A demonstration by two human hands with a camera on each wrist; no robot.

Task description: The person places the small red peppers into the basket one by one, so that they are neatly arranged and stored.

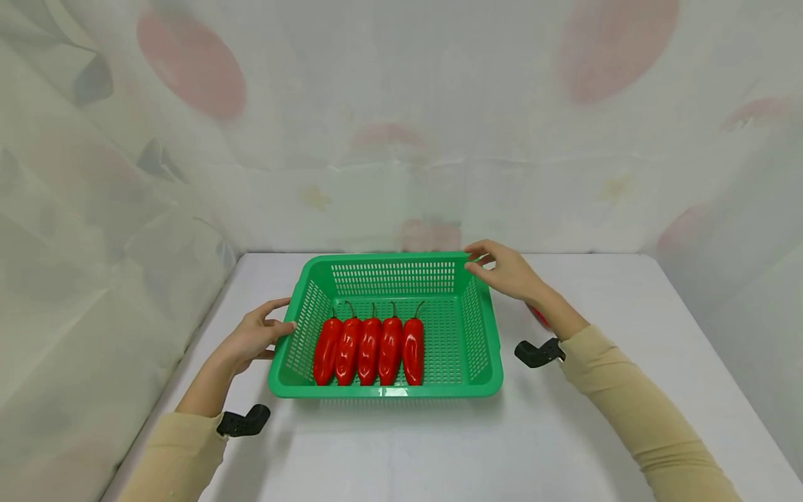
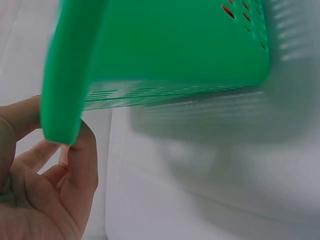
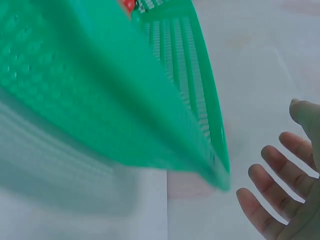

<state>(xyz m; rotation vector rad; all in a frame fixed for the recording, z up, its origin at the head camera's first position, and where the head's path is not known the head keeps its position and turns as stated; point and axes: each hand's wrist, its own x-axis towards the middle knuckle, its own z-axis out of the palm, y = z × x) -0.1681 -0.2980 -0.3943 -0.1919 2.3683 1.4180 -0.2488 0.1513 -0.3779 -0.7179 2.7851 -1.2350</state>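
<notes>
A green plastic basket (image 1: 439,392) with slotted walls stands in the middle of the table. Several glossy red chili peppers (image 1: 370,352) with dark curved stems lie side by side in its left and middle part. My left hand (image 1: 254,335) grips the basket's left rim, the thumb over the edge and the fingers outside and beneath it. At the far right corner is my right hand (image 1: 505,270), its fingers spread and loosely bent. The right wrist view shows these fingers (image 3: 282,200) apart from the basket rim, holding nothing.
Beyond the basket's right side a red object (image 1: 538,316) lies on the white table (image 1: 401,453), mostly hidden by my right forearm. Pale patterned cloth (image 1: 401,181) hangs behind the table and along both sides.
</notes>
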